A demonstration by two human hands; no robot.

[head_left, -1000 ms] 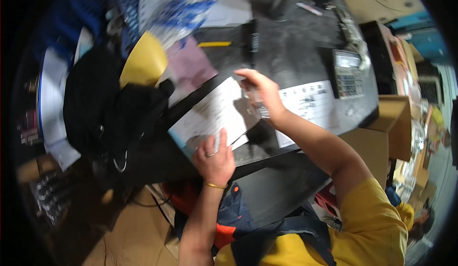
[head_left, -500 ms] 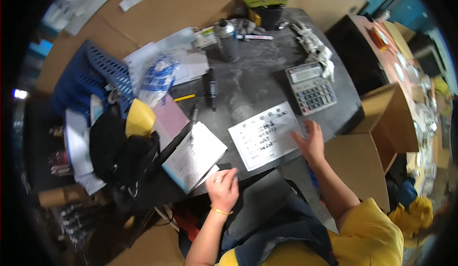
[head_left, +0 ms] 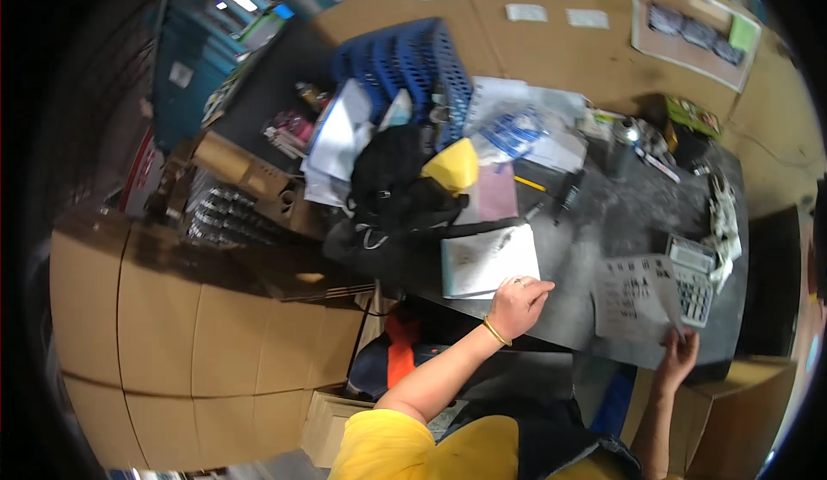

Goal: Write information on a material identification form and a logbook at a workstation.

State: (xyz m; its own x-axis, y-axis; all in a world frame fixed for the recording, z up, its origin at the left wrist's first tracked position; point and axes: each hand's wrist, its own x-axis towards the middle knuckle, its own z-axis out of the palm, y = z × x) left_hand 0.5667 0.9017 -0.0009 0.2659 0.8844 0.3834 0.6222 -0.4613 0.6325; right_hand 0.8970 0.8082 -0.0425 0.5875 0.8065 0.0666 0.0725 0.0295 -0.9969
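A dark, scuffed surface (head_left: pixel 603 221) runs across the middle of the view, crowded at its far side and hemmed in by brown cardboard cartons (head_left: pixel 172 308) on the near left and cardboard sheets laid behind it. The left hand (head_left: pixel 517 306) rests near the surface's near edge, its fingers (head_left: pixel 539 287) loosely curled and pressing on the lower right corner of an open notebook (head_left: pixel 487 260); they grip nothing. The right hand (head_left: pixel 679 355) lies at the near edge further right, its fingers (head_left: pixel 680 335) spread flat on the lower corner of a printed sheet (head_left: pixel 633 297), holding it down rather than pinching it. Just beyond those fingers sits a grey calculator (head_left: pixel 693 277), partly under the sheet. Beyond the left fingers lie a black bag (head_left: pixel 392 183), a yellow cap (head_left: pixel 452 167), a pink paper (head_left: pixel 495 194) and a blue plastic crate (head_left: pixel 405 58).
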